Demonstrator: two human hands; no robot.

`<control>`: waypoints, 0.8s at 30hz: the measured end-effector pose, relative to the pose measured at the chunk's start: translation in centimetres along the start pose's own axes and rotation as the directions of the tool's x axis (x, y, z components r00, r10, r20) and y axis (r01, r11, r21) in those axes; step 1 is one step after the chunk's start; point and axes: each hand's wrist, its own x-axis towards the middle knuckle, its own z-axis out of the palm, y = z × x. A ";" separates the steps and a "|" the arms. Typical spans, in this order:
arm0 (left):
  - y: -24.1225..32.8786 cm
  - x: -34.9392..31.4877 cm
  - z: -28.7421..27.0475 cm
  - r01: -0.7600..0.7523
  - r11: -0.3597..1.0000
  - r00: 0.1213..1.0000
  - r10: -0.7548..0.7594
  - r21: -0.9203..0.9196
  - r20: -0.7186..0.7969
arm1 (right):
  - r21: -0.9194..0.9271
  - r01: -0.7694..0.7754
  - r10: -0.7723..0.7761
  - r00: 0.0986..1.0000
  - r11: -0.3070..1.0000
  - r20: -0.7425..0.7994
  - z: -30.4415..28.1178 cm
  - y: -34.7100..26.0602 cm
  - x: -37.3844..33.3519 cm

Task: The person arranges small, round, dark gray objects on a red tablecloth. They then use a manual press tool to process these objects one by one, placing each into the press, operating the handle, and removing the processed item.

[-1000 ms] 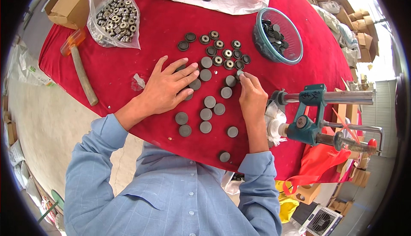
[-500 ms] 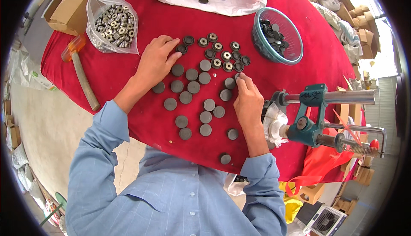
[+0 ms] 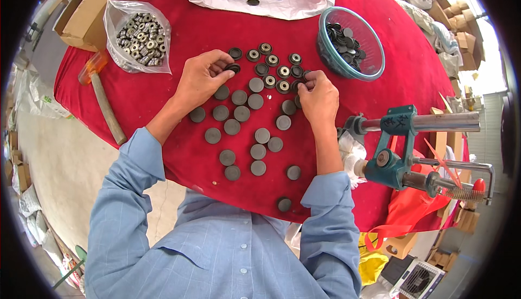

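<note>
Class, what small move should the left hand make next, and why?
Probably lift the dark cap straight up: the left hand appears to pinch it by the rim, and a neighbouring cap lies close beyond, which a forward slide might knock.

The left forearm [image 3: 167, 117] slants from the near left toward the far right; the left hand [image 3: 201, 79] curves its thumb [image 3: 223, 75] and index finger [image 3: 220, 56] into a pinch. The right forearm [image 3: 328, 150] reaches far, the right hand [image 3: 319, 99] back upward, fingertips bent leftward.
</note>
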 end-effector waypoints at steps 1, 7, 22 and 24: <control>0.5 0.0 0.3 -0.042 0.999 0.999 0.042 0.005 0.025 | 0.001 0.015 -0.015 1.000 1.000 -0.004 0.1 0.1 0.1; 3.3 1.0 3.4 -0.229 0.969 0.969 0.218 0.095 0.112 | 0.016 0.065 -0.064 0.998 0.998 -0.011 0.3 0.4 0.0; 2.3 1.3 6.9 -0.581 0.727 0.814 0.522 0.366 0.254 | 0.228 0.189 -0.160 0.977 0.955 -0.138 0.1 0.7 0.0; 2.2 1.2 6.8 -0.588 0.719 0.809 0.523 0.371 0.270 | 0.221 0.278 -0.246 0.955 0.935 -0.163 0.2 0.6 -0.3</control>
